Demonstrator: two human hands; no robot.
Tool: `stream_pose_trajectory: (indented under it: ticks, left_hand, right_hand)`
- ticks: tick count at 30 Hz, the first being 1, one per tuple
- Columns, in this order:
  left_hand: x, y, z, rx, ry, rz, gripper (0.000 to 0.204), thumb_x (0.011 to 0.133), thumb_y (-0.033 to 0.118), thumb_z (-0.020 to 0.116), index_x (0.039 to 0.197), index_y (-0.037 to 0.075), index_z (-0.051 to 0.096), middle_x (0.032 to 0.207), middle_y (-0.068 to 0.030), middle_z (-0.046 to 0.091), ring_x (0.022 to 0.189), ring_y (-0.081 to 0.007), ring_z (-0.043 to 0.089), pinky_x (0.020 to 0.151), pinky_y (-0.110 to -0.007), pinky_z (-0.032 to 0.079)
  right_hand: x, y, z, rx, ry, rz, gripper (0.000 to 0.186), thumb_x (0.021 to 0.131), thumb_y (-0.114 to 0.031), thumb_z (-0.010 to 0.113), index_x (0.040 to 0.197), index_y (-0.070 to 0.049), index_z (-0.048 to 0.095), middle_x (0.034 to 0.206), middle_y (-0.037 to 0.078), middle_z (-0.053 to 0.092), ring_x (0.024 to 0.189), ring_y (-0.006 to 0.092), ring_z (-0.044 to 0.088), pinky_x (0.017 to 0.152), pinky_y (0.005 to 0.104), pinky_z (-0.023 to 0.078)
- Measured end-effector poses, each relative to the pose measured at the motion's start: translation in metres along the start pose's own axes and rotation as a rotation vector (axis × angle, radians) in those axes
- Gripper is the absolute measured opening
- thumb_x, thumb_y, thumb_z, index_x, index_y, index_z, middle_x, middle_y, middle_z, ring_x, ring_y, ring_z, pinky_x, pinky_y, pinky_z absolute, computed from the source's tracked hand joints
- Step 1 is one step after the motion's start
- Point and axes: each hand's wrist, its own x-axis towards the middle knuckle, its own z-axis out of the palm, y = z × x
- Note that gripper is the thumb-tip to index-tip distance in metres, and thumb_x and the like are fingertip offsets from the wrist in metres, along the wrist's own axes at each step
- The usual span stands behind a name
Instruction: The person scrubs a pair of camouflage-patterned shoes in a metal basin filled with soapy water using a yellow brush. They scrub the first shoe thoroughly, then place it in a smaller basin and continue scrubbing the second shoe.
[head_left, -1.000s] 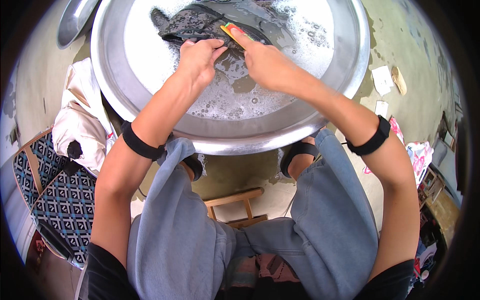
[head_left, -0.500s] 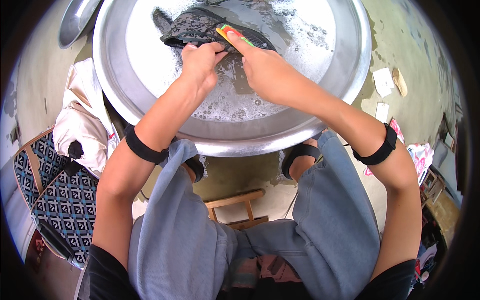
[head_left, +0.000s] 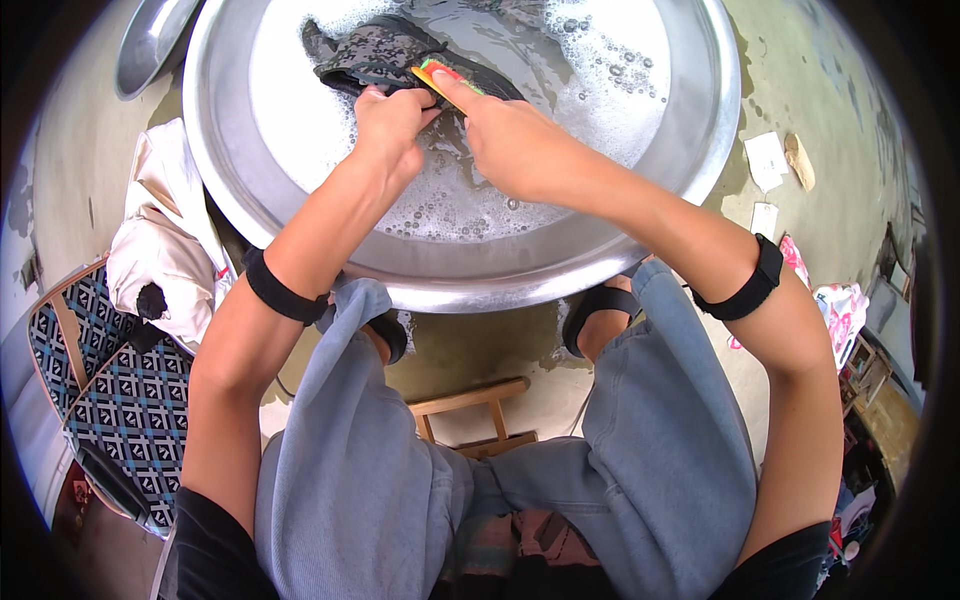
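A dark, camouflage-patterned fabric item (head_left: 382,48) with a mesh part lies in soapy water inside a large steel basin (head_left: 456,272). My left hand (head_left: 390,130) is closed on the lower left edge of the item, its fingertips partly hidden. In my right hand (head_left: 515,145) is a small orange, red and green brush (head_left: 428,72), thumb along its back, resting on the fabric. The brush's bristles are mostly out of sight.
A steel bowl (head_left: 147,50) stands at the upper left. White cloth (head_left: 150,260) and a checked folding seat (head_left: 125,430) are left of the basin. Paper scraps (head_left: 764,158) and pink-white bags (head_left: 840,315) lie to the right. A wooden stool (head_left: 470,398) shows between my legs.
My right hand with the brush dipped, then moved left and slightly down along the fabric. My left hand and the fabric shifted right, then back to the left.
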Motion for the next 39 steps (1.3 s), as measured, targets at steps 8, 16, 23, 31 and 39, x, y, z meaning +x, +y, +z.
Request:
stream_pose_trajectory:
  ticks: [8,16,23,31,39]
  left_hand:
    - [0.001,0.000,-0.002,0.019,-0.048,-0.021,0.029,0.088,-0.013,0.064,0.114,-0.002,0.057,0.112,-0.0130,0.069,0.098,-0.0256,0.070,0.086,-0.038,0.059]
    - [-0.004,-0.001,0.001,0.036,-0.008,-0.002,0.030,0.089,-0.012,0.063,0.116,0.000,0.056,0.114,-0.0130,0.068,0.099,-0.0248,0.069,0.087,-0.038,0.058]
    - [-0.006,0.001,0.006,0.022,0.014,-0.031,0.031,0.090,-0.014,0.063,0.119,-0.004,0.057,0.115,-0.0156,0.070,0.103,-0.0278,0.071,0.097,-0.040,0.061]
    - [-0.013,0.000,0.008,-0.004,-0.038,-0.016,0.034,0.085,-0.013,0.065,0.114,-0.001,0.051,0.107,-0.0147,0.067,0.092,-0.0247,0.069,0.081,-0.038,0.058]
    - [-0.017,0.002,0.012,0.032,-0.038,0.017,0.030,0.086,-0.014,0.063,0.111,0.000,0.054,0.108,-0.0146,0.068,0.093,-0.0246,0.069,0.082,-0.037,0.058]
  right_hand:
    - [0.009,0.004,-0.001,0.077,-0.037,0.044,0.066,0.108,-0.010,0.040,0.171,-0.023,0.026,0.111,0.029,0.070,0.094,0.0427,0.070,0.086,0.0494,0.054]
    - [0.013,-0.002,-0.005,0.043,-0.061,0.139,0.063,0.110,-0.012,0.038,0.171,-0.023,0.027,0.115,0.029,0.069,0.092,0.0384,0.070,0.086,0.0487,0.054]
    - [0.009,-0.007,-0.006,0.087,-0.026,0.078,0.062,0.110,-0.011,0.038,0.171,-0.020,0.027,0.107,0.028,0.071,0.086,0.0369,0.071,0.081,0.0478,0.055]
    - [0.004,-0.013,-0.007,0.025,0.009,0.119,0.064,0.109,-0.011,0.040,0.171,-0.020,0.025,0.123,0.033,0.067,0.106,0.0433,0.070,0.095,0.0496,0.054]
    - [0.003,-0.013,-0.007,0.075,0.050,0.093,0.064,0.111,-0.011,0.035,0.172,-0.024,0.022,0.089,0.019,0.066,0.061,0.0274,0.061,0.065,0.0442,0.055]
